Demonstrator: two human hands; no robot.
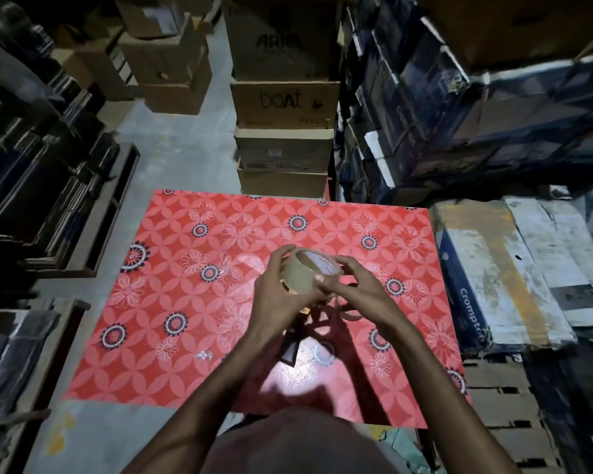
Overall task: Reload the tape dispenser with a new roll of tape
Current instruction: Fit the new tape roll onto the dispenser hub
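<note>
While both forearms reach out from the near edge of the head view, the left hand (281,289) and the right hand (351,285) meet over the middle of a red table (185,302) patterned with flowers and rings. Between them sits a roll of tape (308,273), brownish, tilted so that its open core faces up and away, with printed paper showing inside the core. The left hand cups the roll from the left and beneath, fingers curled round its outer band and thumb lifted along the far rim. The right hand closes on it from the right, thumb pressed flat on the near face of the band and fingers bent over the top rim. The roll is held clear of the table top.

Just below the hands, partly hidden by the wrists, lies the tape dispenser (293,343), a dark shape with an orange bit near the left wrist; its form is hard to make out. A bare cardboard ring (348,307) rests on the table beside it, under the right wrist. Small scraps of clear film (204,354) glint on the cloth to the left.

Beyond the far edge stands a stack of cardboard boxes (283,104), and dark cartons (486,278) crowd the right side.
</note>
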